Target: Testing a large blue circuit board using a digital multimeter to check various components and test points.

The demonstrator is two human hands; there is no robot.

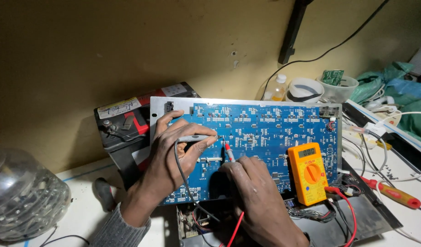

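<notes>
On blue circuit board [265, 132], my left hand [174, 151] pinches black probe [196, 137], right hand [251, 183] pinches red probe [229, 152], tips close together. Yellow multimeter [308, 172] lies beside, screen facing me.

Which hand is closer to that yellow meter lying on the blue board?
The right hand. It rests on the blue circuit board just left of the yellow multimeter, holding the red probe. The left hand holds the black probe farther left.

blue circuit board [265, 137], yellow multimeter [308, 173], red probe [229, 152]
</notes>
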